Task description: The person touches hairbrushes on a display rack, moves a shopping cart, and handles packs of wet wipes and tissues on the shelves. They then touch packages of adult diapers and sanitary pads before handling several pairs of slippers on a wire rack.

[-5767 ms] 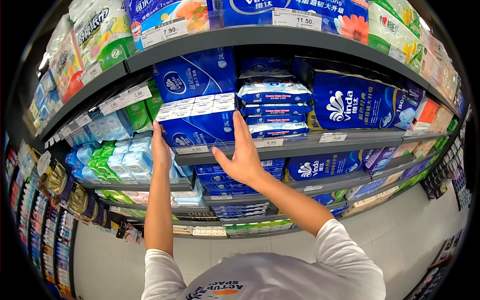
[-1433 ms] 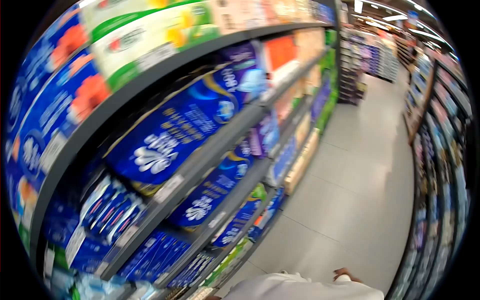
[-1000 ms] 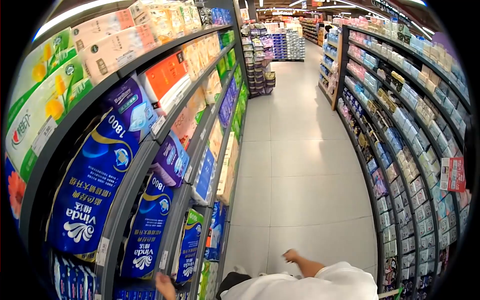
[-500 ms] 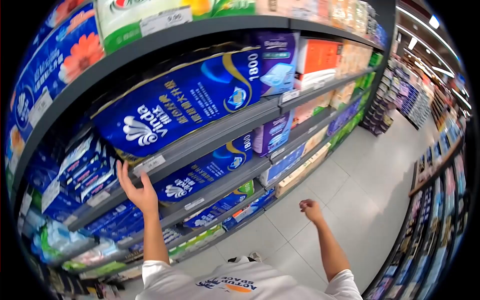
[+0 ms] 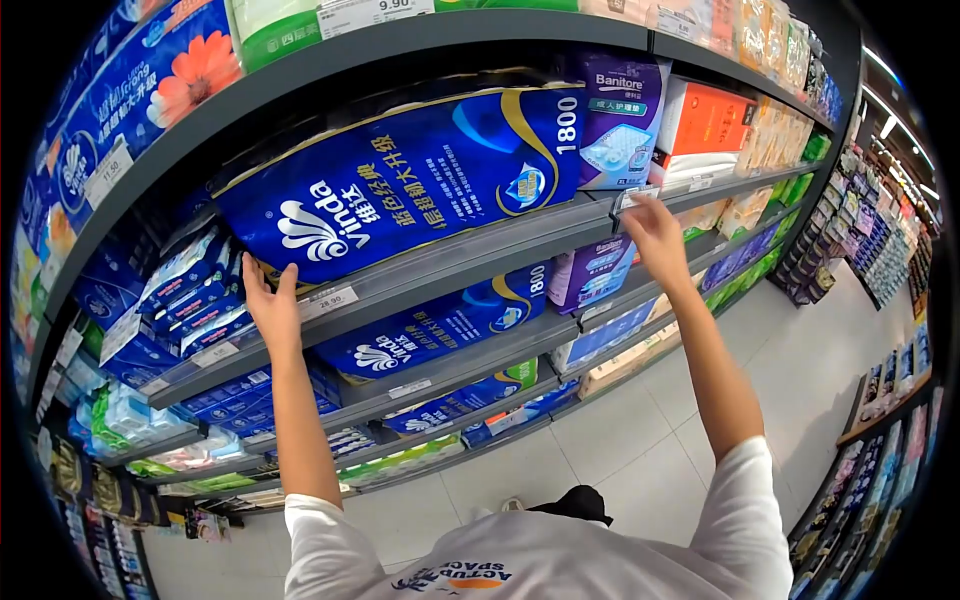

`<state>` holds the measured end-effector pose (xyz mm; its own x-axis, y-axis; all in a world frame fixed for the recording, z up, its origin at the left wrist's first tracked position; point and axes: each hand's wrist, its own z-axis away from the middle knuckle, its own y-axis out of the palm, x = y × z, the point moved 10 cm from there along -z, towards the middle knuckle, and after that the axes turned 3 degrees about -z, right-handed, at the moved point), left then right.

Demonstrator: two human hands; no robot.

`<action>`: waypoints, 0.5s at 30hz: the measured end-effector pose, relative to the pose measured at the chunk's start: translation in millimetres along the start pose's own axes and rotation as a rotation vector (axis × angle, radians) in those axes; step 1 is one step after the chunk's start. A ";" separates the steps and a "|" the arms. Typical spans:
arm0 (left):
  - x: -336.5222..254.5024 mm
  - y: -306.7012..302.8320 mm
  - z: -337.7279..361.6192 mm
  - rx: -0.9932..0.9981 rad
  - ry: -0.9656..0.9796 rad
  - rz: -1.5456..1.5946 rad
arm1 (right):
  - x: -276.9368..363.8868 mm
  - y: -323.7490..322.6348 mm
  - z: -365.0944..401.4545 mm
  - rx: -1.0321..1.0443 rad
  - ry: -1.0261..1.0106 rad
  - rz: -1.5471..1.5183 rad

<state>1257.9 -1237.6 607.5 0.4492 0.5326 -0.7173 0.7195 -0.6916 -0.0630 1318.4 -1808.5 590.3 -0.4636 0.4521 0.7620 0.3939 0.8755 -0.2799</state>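
Observation:
A large blue Vinda tissue pack [image 5: 430, 165] lies on its side along the upper shelf. My left hand [image 5: 272, 305] is at the pack's lower left corner, fingers stretched apart and fingertips right at its edge. Out at the shelf front, near a small price tag [image 5: 635, 198], my right hand [image 5: 658, 240] reaches up with thumb and fingers apart. Above that hand stands a purple Banitore pack [image 5: 622, 120], just right of the Vinda pack. Small blue tissue packs [image 5: 190, 290] are stacked left of my left hand.
A grey shelf edge [image 5: 450, 245] with price tags runs below the pack. More Vinda packs [image 5: 430, 325] fill the shelf underneath. An overhanging upper shelf [image 5: 470, 30] curves above. Tiled floor [image 5: 620, 440] lies to the right, with another stocked rack [image 5: 870, 480] across the aisle.
My right hand has risen from beside the body over the floor to the shelf front, its fingers opening out. The left hand stays at the Vinda pack's corner. The view has shifted closer.

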 end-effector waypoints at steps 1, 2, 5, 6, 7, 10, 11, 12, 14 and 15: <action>4.3 3.0 -5.0 0.040 -0.091 0.059 | 9.9 13.6 -21.4 -0.012 -0.052 0.033; 9.4 6.8 -10.3 0.077 -0.178 0.121 | 19.8 26.3 -42.2 -0.027 -0.108 0.064; 17.2 8.4 -26.9 0.136 -0.260 0.114 | 9.3 71.3 -95.4 0.003 -0.057 0.040; 15.5 10.2 -30.1 0.156 -0.281 0.118 | 1.6 85.8 -110.6 0.034 -0.045 0.009; 10.9 8.9 -31.9 0.137 -0.283 0.110 | -2.7 99.6 -119.2 0.115 0.042 -0.087; 10.6 21.0 -29.7 0.278 -0.259 0.082 | -1.8 116.7 -123.4 0.081 0.046 -0.140; 4.3 20.2 -28.5 0.264 -0.231 -0.006 | 10.1 116.9 -116.6 0.080 -0.008 -0.126; -2.3 21.9 -26.7 0.256 -0.206 -0.095 | 18.9 112.0 -111.7 0.089 -0.018 -0.070; -5.4 23.8 -22.9 0.238 -0.313 -0.145 | 18.9 111.6 -111.0 0.137 0.005 -0.025; -3.3 23.7 -25.9 0.219 -0.269 -0.121 | 21.6 110.9 -108.8 0.180 0.038 0.017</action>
<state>1287.2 -1243.2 626.3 0.1921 0.4898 -0.8504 0.6151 -0.7353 -0.2846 1438.5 -1720.2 639.2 -0.4259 0.4635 0.7770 0.2517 0.8856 -0.3903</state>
